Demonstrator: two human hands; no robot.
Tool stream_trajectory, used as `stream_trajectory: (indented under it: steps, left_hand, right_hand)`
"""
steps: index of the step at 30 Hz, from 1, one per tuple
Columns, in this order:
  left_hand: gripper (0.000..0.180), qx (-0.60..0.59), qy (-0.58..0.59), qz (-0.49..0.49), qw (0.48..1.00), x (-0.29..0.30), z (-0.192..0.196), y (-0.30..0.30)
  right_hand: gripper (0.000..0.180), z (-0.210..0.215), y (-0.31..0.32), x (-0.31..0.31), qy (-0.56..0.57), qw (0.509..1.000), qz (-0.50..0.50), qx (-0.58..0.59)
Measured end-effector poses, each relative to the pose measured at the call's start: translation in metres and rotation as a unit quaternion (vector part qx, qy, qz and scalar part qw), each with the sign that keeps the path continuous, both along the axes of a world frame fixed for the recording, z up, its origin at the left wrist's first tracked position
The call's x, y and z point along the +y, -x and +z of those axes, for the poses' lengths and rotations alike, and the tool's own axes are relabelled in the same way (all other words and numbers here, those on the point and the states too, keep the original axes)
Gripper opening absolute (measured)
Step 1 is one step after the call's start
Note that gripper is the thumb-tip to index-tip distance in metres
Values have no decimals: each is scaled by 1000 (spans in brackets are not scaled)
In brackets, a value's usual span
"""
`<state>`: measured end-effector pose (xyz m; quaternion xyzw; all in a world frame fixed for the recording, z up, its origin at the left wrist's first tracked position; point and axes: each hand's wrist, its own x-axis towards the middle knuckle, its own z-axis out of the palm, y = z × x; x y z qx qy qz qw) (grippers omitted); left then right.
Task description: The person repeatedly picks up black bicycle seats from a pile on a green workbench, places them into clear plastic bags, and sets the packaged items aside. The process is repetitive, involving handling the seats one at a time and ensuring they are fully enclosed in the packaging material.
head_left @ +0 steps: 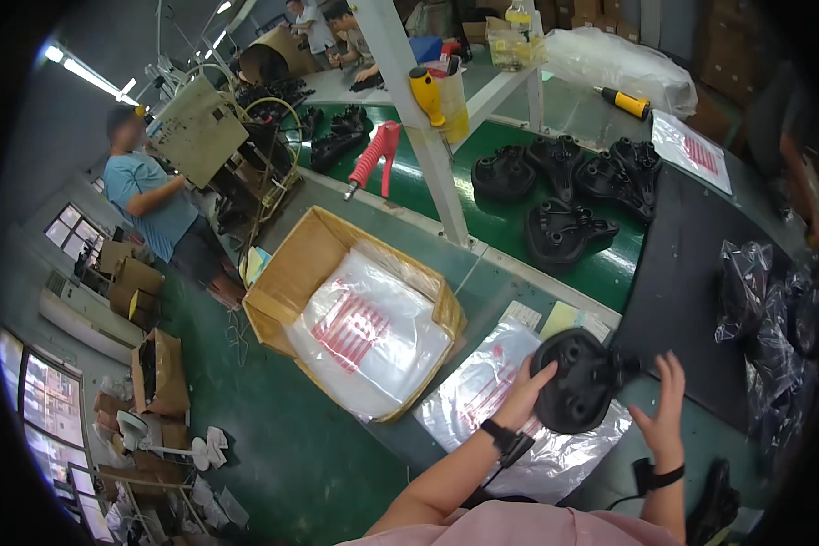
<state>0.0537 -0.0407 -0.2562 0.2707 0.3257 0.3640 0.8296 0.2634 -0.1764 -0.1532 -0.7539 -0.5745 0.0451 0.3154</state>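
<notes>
A black bicycle saddle (pixel 577 386), its underside turned up, is gripped at its left edge by my left hand (pixel 520 399). Fingers spread and holding nothing, my right hand (pixel 664 417) is just right of the saddle's narrow nose. Beneath the saddle lies a stack of clear plastic bags (pixel 469 393) with red print. To the left, an open cardboard box (pixel 287 259) holds more such plastic bags (pixel 364 332). Several black saddles (pixel 562 235) lie beyond on a green conveyor belt (pixel 482 250).
Saddles wrapped in plastic (pixel 763 328) lie at the right edge. A white metal post (pixel 419 136) rises by the belt, with a red air gun (pixel 375 164) hanging nearby. A yellow-handled tool (pixel 624 102) lies at the back. Another person (pixel 155 196) stands at a machine, far left.
</notes>
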Motion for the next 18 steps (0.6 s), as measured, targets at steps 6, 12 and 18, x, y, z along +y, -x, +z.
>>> stream_trajectory:
  steps: [6, 12, 18]
  left_hand:
    - [67, 43, -36, -236, 970, -47, 106, 32]
    - [75, 23, -98, -212, 972, -94, 129, 43]
    - [104, 317, -676, -88, 660, -134, 199, 42]
  right_hand:
    - [133, 8, -5, -73, 198, 874, 302, 325]
    - [111, 54, 65, -162, 103, 944, 159, 269]
    - [74, 49, 94, -205, 35, 629, 78, 772]
